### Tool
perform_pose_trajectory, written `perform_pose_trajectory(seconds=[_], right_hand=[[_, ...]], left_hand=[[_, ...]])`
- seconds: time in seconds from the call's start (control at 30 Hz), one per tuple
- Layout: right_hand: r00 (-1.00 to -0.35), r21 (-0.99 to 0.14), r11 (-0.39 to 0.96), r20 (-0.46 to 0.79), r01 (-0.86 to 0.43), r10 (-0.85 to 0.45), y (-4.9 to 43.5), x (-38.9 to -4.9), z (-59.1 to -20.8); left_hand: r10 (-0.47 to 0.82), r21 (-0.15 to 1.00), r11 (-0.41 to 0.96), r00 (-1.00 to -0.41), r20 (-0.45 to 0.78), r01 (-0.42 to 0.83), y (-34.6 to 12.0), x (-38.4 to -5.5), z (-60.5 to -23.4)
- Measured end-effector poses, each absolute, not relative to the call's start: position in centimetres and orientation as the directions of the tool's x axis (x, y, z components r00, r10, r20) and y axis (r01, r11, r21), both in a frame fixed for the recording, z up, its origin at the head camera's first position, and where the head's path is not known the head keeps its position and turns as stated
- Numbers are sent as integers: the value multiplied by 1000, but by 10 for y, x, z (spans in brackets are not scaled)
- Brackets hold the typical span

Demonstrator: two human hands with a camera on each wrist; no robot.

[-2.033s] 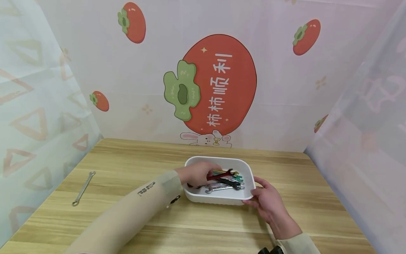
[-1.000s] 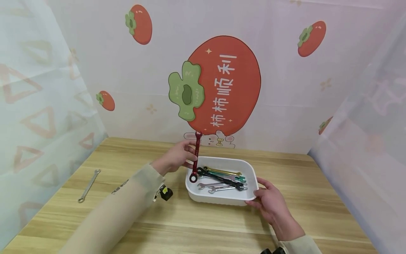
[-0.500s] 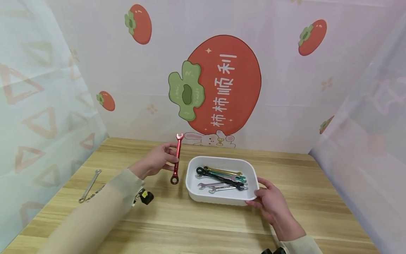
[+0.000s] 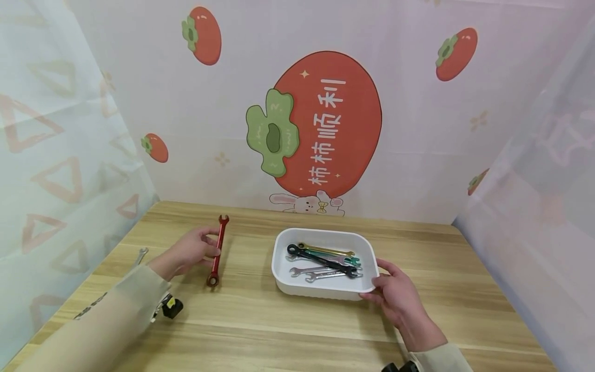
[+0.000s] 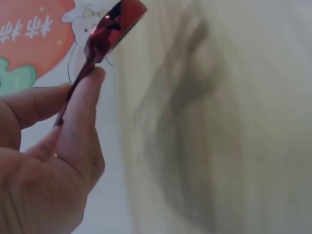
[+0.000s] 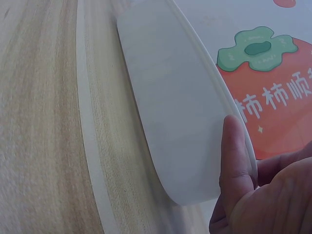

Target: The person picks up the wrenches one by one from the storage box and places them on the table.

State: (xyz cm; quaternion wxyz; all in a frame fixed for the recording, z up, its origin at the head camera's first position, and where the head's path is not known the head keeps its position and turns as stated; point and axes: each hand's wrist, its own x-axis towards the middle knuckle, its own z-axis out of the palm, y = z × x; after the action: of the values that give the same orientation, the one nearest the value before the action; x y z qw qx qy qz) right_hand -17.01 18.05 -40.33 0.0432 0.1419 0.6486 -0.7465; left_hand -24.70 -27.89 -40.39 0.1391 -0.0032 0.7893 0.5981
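My left hand [image 4: 191, 251] pinches a red combination wrench [image 4: 219, 252] between thumb and fingers, left of a white plastic box [image 4: 316, 293]. The wrench stands nearly lengthwise, its jaw end away from me and its ring end nearer. In the left wrist view the wrench [image 5: 111, 30] shows edge-on, and a shadow falls on the tabletop. With my right hand [image 4: 401, 299] I grip the box's front right corner, fingers against its outer wall. Inside the box lie a black wrench [image 4: 321, 261], a gold wrench [image 4: 331, 251], green ones and several silver ones.
A silver wrench [image 4: 141, 254] lies on the wooden table [image 4: 297, 341] at the left, partly hidden by my left forearm. A printed cloth [image 4: 409, 155] hangs behind the table, with more cloth at both sides.
My left hand has lifted the red wrench out of the box, carried it left and lowered it towards the tabletop. My right hand keeps its grip on the box corner.
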Motion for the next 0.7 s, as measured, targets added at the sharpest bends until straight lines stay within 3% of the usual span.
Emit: perform_pose_trajectory(seconds=[0.43, 0.7], right_hand=[[-949, -953, -140, -286, 267, 135, 182, -169, -403], [-953, -957, -137, -273, 255, 130, 182, -170, -406]], left_hand=[[72, 904, 367, -962, -263, -219, -314, -229, -416], [13, 848, 430, -937, -349, -310, -328, -222, -419]])
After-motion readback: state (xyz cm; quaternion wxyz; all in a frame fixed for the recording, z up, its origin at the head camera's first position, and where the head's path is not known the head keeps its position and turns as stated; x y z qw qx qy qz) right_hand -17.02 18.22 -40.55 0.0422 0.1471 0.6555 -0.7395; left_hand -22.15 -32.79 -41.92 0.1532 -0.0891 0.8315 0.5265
